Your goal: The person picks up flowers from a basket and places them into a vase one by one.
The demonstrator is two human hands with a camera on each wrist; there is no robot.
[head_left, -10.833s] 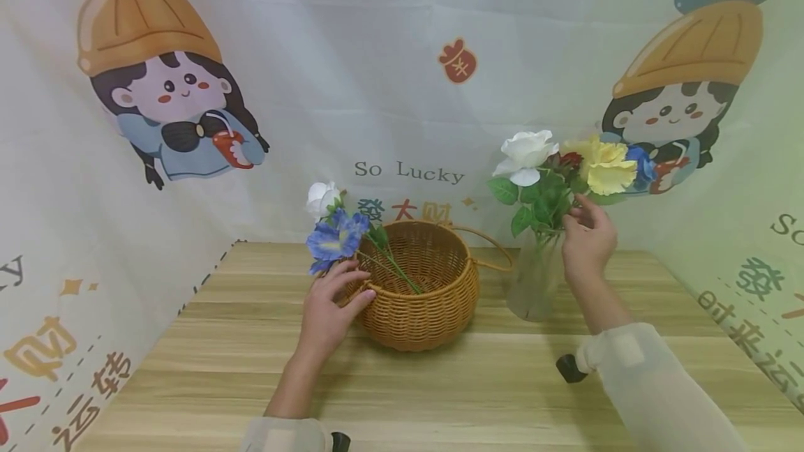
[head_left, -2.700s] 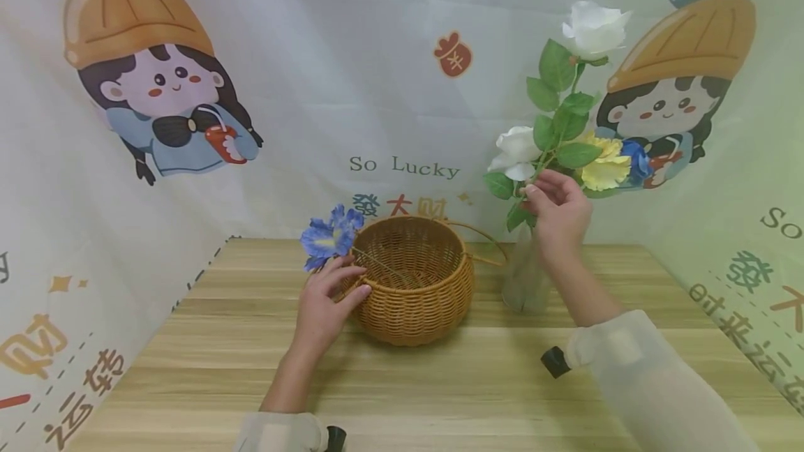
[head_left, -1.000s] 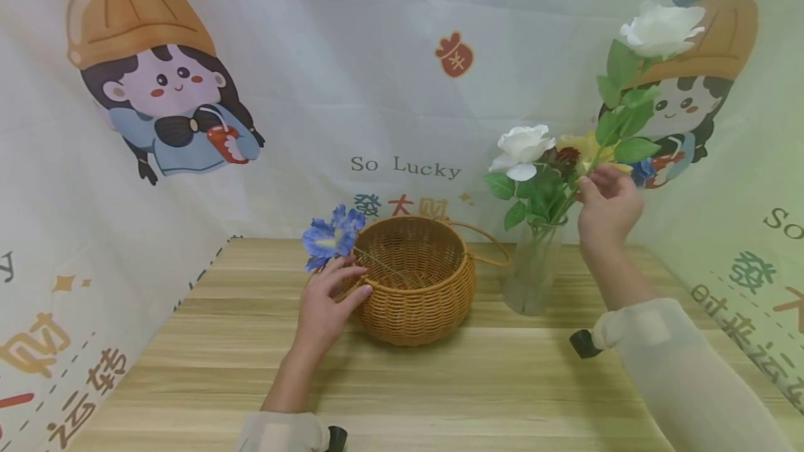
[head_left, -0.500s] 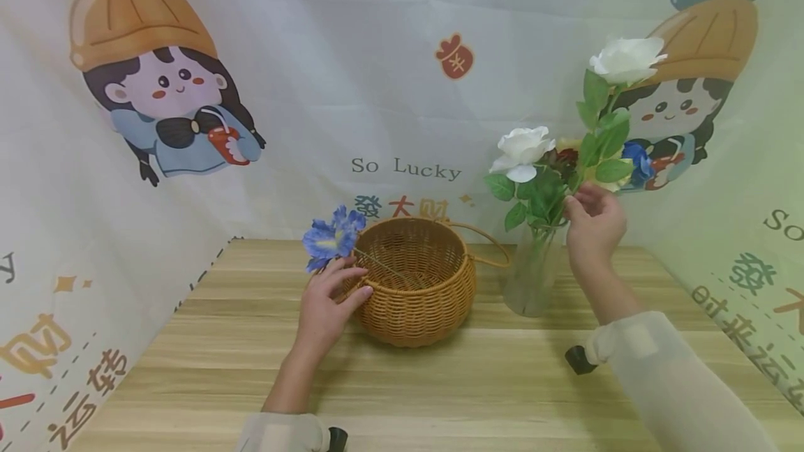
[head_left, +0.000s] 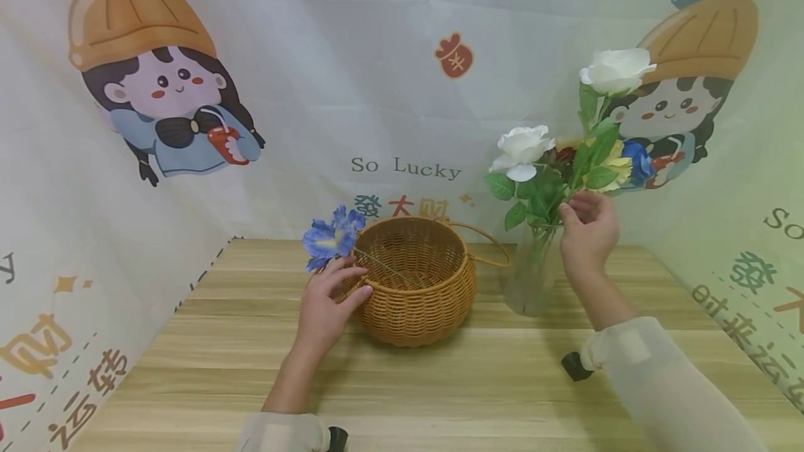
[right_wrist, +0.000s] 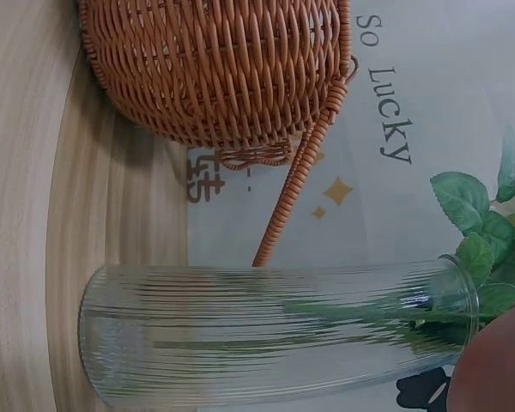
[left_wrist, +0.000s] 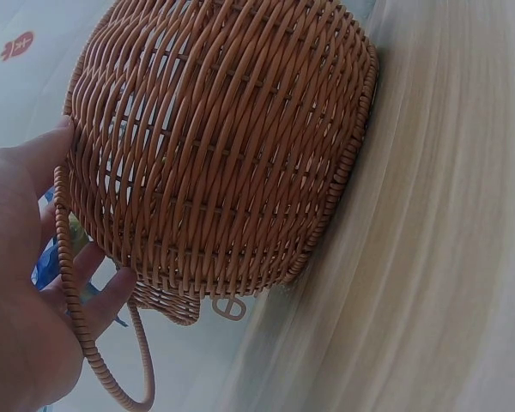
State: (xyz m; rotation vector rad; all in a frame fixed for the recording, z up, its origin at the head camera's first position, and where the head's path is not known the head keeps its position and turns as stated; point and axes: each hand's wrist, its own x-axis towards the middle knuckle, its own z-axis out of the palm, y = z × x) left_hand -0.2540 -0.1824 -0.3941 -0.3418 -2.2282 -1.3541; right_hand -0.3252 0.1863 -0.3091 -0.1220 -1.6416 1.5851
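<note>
My left hand holds the wicker basket at its left rim, thumb on the near side; its handle runs across the palm in the left wrist view. A blue flower leans out of the basket above this hand, its stem inside. My right hand pinches the stem of a tall white rose just over the mouth of the clear ribbed vase. Another white rose, a dark red flower, a yellow flower and a blue flower stand in the vase.
The basket's other handle juts out toward the vase. Both stand on a wood-grain table. A printed cloth hangs behind and at both sides.
The white rose once leaning in the basket is now at the vase in my right hand. Over the last second it has swung left and sunk lower. The left hand has stayed at the rim.
</note>
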